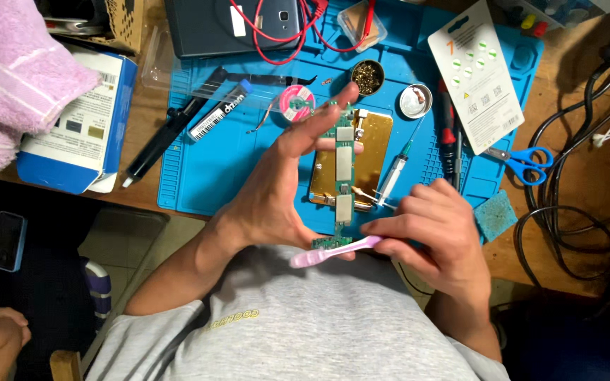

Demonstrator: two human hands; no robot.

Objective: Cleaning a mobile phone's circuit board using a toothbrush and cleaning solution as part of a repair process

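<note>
Circuit board [341, 162] held upright between thumb and fingertip of left hand [287, 187], above near edge of blue mat [199, 169]; right hand [435, 233] grips pink toothbrush [333, 252] against board's lower end

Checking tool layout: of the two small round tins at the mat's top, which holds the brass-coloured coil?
The left, dark-rimmed tin; the right tin looks silvery-white inside.
</note>
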